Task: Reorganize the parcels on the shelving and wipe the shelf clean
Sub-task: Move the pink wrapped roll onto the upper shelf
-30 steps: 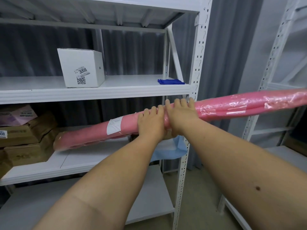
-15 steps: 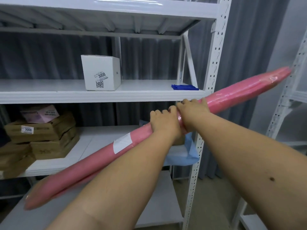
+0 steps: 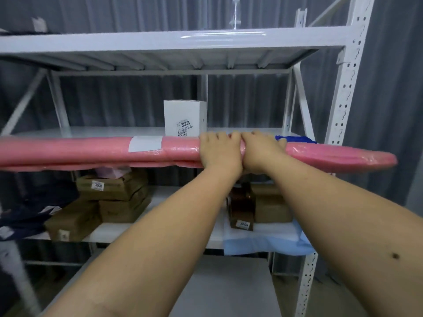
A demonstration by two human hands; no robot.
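Observation:
A long pink plastic-wrapped roll [image 3: 96, 152] with a white label lies level across the front of the white shelving, at the height of the middle shelf [image 3: 91, 132]. My left hand [image 3: 219, 149] and my right hand [image 3: 263, 148] grip it side by side right of its middle, fingers curled over the top. Its left end runs out of view; its right end reaches past the right upright [image 3: 343, 106]. Behind it on the middle shelf stand a white box marked 3008 [image 3: 185, 116] and a blue cloth [image 3: 295, 138].
Several brown cardboard boxes [image 3: 114, 195] sit on the lower shelf, with a dark brown parcel [image 3: 242, 209] and a light blue sheet [image 3: 263, 241] at its right. Dark fabric [image 3: 27, 211] hangs at the far left. The top shelf [image 3: 174, 40] spans overhead. Grey curtain lies behind.
Both hands have lifted the pink roll and swung it from a steep tilt to level, in front of the middle shelf. My view has shifted right and up along the shelving.

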